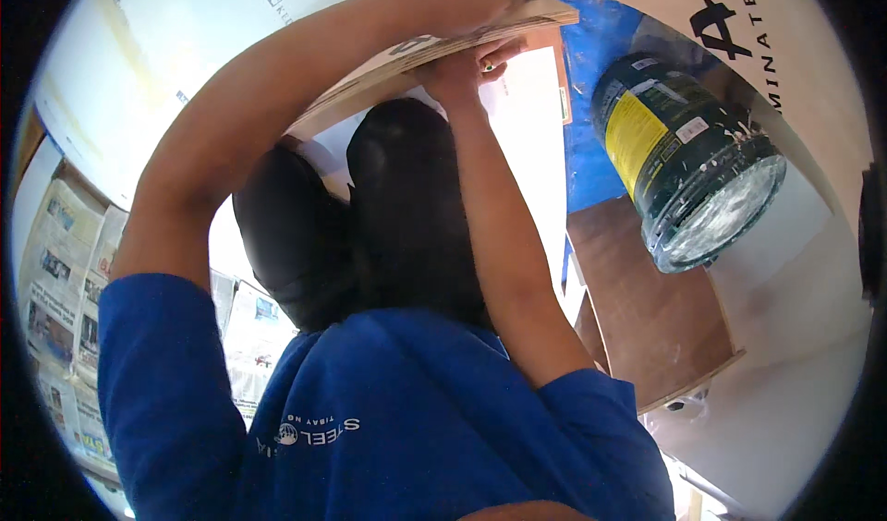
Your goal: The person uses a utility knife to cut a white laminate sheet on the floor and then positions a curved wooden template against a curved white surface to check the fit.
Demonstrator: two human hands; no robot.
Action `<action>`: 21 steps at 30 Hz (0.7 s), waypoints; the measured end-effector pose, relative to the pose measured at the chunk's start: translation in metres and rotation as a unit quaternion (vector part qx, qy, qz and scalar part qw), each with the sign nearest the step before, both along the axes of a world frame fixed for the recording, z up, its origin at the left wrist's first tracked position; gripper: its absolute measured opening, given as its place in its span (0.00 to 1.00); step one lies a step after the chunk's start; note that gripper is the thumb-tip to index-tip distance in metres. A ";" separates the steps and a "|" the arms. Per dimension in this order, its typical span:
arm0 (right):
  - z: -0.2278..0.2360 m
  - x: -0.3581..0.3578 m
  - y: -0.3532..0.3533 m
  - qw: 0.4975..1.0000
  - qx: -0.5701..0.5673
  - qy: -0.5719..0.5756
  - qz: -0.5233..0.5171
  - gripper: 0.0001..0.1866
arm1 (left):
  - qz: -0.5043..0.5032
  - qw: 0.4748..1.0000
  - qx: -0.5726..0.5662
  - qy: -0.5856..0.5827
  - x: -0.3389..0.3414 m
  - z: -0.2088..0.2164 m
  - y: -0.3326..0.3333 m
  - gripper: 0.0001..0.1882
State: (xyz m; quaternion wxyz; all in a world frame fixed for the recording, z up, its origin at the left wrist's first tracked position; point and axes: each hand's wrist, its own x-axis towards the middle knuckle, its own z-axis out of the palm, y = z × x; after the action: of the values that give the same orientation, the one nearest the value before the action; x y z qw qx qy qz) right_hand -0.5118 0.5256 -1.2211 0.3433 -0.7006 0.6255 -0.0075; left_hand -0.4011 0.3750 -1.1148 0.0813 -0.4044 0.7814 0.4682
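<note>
A pale plywood board [370,79], seen along its layered edge, slants across the space in front of my knees. My left arm reaches over its far side, and my left hand [453,2] is closed against that side near the right end; its fingertips are hidden. From the near side, my right hand [455,76] is tucked just under the board's edge, closed against it. A ring shows on one of its bent fingers, while the board covers part of this hand.
A dark green bucket [679,147] with a yellow label and white-smeared end lies tilted at the right, on a blue surface [591,87]. Below it is a brown wooden panel [647,290]. White printed sheeting [185,22] stands behind; newspapers [69,308] cover the left side.
</note>
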 end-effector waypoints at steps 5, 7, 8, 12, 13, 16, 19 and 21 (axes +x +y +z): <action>-0.013 0.004 0.007 0.979 -0.069 0.182 -0.054 0.38 | -0.054 0.997 -0.043 -0.032 0.074 0.018 0.049 0.25; -0.026 -0.006 0.007 0.989 -0.028 0.144 -0.028 0.38 | -0.050 0.996 -0.008 -0.066 0.110 0.015 0.075 0.32; -0.031 -0.011 0.009 0.992 -0.005 0.124 -0.017 0.39 | -0.049 0.995 0.008 -0.083 0.126 0.014 0.089 0.36; -0.046 -0.004 0.017 0.993 0.021 0.108 -0.032 0.38 | -0.040 0.990 0.021 -0.131 0.190 0.021 0.141 0.34; -0.048 -0.005 0.018 0.995 0.019 0.100 -0.025 0.38 | -0.038 0.988 0.023 -0.149 0.203 0.026 0.150 0.33; -0.052 -0.013 0.015 0.997 0.009 0.081 -0.005 0.38 | -0.057 0.970 0.074 -0.225 0.234 0.047 0.163 0.32; -0.054 -0.022 0.011 0.999 0.043 0.015 0.003 0.45 | -0.062 0.968 0.087 -0.228 0.225 0.061 0.146 0.38; -0.042 -0.010 0.008 0.995 0.085 0.047 -0.002 0.51 | -0.040 0.983 0.049 -0.172 0.197 0.070 0.122 0.42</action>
State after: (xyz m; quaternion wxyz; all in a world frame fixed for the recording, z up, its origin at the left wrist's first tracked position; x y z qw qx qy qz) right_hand -0.5213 0.5331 -1.2633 0.3720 -0.6673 0.6405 0.0786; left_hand -0.2041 0.4967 -1.0447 0.2526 -0.4432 0.7472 0.4260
